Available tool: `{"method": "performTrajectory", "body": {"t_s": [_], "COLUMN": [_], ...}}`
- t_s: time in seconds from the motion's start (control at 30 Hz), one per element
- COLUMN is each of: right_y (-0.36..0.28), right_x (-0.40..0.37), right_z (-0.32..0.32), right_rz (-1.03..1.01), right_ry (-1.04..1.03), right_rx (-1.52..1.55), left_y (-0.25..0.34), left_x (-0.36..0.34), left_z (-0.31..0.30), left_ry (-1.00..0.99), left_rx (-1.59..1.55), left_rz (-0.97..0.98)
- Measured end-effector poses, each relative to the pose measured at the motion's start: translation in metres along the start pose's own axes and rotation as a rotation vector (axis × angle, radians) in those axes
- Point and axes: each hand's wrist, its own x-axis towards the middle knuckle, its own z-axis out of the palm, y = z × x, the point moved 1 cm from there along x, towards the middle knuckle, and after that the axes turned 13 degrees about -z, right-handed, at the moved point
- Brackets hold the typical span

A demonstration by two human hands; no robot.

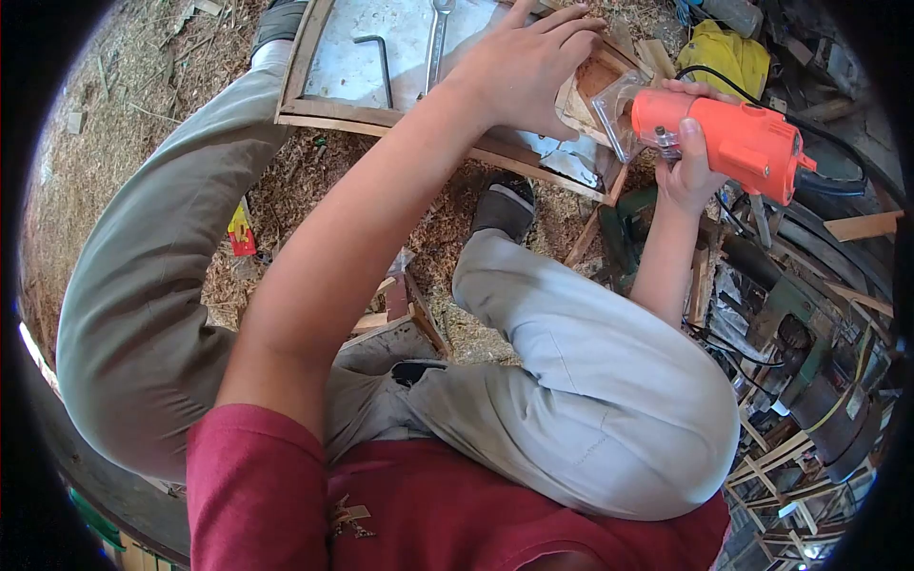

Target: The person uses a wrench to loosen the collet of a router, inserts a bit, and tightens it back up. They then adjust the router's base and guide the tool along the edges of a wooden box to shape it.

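Observation:
My right hand (687, 169) is wrapped around an orange trim router (724, 133), tilted on its side, its clear plastic base (617, 119) facing left. A black cord runs off the router's back end to the right. My left hand (533, 71) is open, fingers stretched and thumb apart, over the right part of a wood-framed panel (347, 114). Pieces of wood (600, 76) lie just beyond its fingers, close to the router base. On the panel's pale surface rest a hex key (383, 71) and a wrench (437, 43).
Wood shavings (143, 105) cover the floor. A yellow bag (725, 62) lies at the upper right. Machine parts (809, 333), cables and wood strips crowd the right side. A red-and-yellow packet (241, 231) is beside my left leg, and wood blocks (395, 297) lie between my legs.

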Motion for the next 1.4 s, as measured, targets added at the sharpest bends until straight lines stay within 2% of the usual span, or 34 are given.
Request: {"method": "performTrajectory", "body": {"t_s": [0.17,0.27,0.37,0.47,0.57,0.77,0.87,1.07,1.17,1.27,1.4], "right_y": [-0.003,-0.003,-0.005,-0.005,-0.005,-0.006,-0.008,-0.01,-0.009,-0.008,-0.005], "right_x": [0.0,-0.001,-0.002,-0.002,-0.003,-0.004,-0.004,-0.006,-0.008,-0.01,-0.009], "right_z": [0.003,0.002,0.003,0.004,0.002,0.003,0.003,0.004,0.002,0.0,-0.002], "right_rz": [0.022,0.011,0.028,0.023,0.025,0.009,0.006,-0.004,-0.003,-0.003,-0.005], "right_ry": [0.027,0.025,0.038,0.035,0.03,0.041,0.048,0.052,0.062,0.071,0.065], "right_rx": [0.027,0.023,0.022,0.03,0.027,0.016,0.02,0.003,0.02,0.035,0.031], "left_y": [0.0,0.0,0.002,0.001,0.002,0.002,0.001,0.003,0.002,-0.001,0.001], "left_x": [0.0,0.001,-0.001,0.001,-0.001,0.0,0.001,-0.001,0.001,0.003,0.001], "left_z": [-0.001,0.008,-0.002,0.009,-0.001,-0.002,0.009,-0.003,0.002,0.015,0.008], "left_ry": [0.001,0.101,0.016,0.122,0.03,-0.002,0.073,-0.009,-0.005,0.096,0.066], "left_rx": [-0.007,0.011,-0.011,0.012,0.0,-0.011,0.026,-0.011,-0.017,0.05,0.03], "left_rz": [-0.011,-0.001,-0.016,-0.001,-0.015,-0.03,-0.027,-0.044,-0.049,-0.025,-0.02]}}
